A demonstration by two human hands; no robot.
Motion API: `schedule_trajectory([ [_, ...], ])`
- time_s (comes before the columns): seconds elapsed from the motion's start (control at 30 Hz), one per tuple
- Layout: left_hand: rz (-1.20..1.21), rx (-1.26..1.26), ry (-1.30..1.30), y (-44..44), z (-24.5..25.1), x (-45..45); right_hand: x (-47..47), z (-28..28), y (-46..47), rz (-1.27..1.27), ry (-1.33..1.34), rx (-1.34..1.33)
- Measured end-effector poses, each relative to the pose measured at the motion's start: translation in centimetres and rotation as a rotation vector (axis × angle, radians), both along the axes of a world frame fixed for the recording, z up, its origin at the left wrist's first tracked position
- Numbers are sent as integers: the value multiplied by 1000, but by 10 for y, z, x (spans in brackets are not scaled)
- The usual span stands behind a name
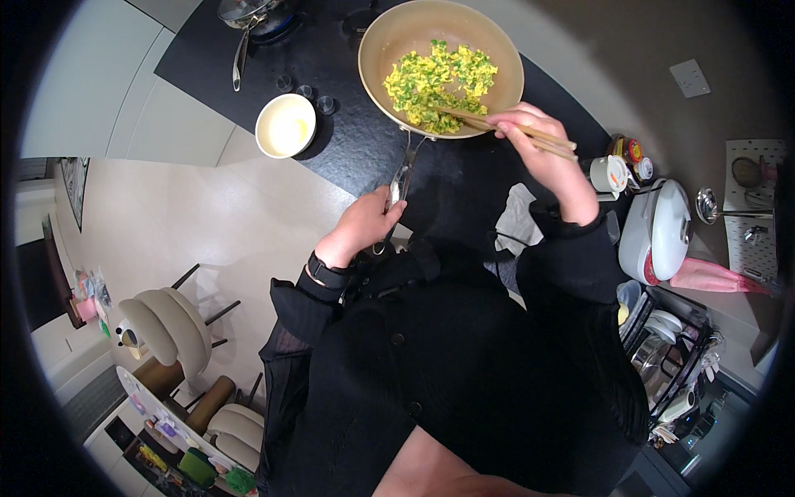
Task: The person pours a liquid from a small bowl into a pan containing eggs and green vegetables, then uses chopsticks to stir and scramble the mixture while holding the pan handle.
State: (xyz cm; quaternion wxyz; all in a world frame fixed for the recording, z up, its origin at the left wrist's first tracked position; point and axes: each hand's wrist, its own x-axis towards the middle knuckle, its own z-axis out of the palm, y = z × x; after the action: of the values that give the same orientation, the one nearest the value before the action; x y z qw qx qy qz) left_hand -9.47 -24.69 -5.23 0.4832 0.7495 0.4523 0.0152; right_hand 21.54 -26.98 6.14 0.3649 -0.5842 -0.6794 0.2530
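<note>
My left hand (366, 217) is closed around the metal handle (404, 171) of a frying pan (379, 68) with a beige inside. Yellow egg pieces mixed with chopped greens (422, 77) lie in the pan. In my right hand (540, 143) is a pair of wooden chopsticks (540, 134), their tips among the egg at the near side of the pan. A cream bowl (286, 126) with a little yellow residue stands left of the pan, at the edge of the dark counter.
A lidded pot (245, 12) sits on the hob at the upper left, past several knobs (304, 92). A crumpled white cloth or paper (518, 217) lies below my right forearm. Jars (627, 149), a white rice cooker (655, 230) and a dish rack (671, 366) stand on the right.
</note>
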Motion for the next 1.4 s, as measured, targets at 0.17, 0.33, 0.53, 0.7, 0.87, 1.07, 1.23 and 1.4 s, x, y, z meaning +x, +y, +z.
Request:
schedule_trajectory([
  [0.17, 2, 16, 1, -1, 1, 0, 7, 2, 10, 143, -53, -87],
  [0.33, 6, 44, 3, -2, 1, 0, 5, -36, 46, 6, -56, -12],
  [0.53, -19, 47, 36, 0, 3, 0, 12, -35, 47, -112, -21, 22],
  [0.7, -36, 168, -3, 14, 18, -5, -12, -31, 28, -108, -195, 141],
  [0.87, -24, 196, -203, 50, 46, -5, -49, -34, 20, -52, -307, 168],
  [1.07, -54, -778, -484, 69, 60, 17, -109, -49, 13, -142, -406, -10],
  [1.23, 14, -1036, -434, 74, 51, 20, -124, -74, 23, -127, -198, -73],
  [1.4, 127, -1225, -603, 75, 38, 19, -126, -87, 21, -114, 19, -21],
])
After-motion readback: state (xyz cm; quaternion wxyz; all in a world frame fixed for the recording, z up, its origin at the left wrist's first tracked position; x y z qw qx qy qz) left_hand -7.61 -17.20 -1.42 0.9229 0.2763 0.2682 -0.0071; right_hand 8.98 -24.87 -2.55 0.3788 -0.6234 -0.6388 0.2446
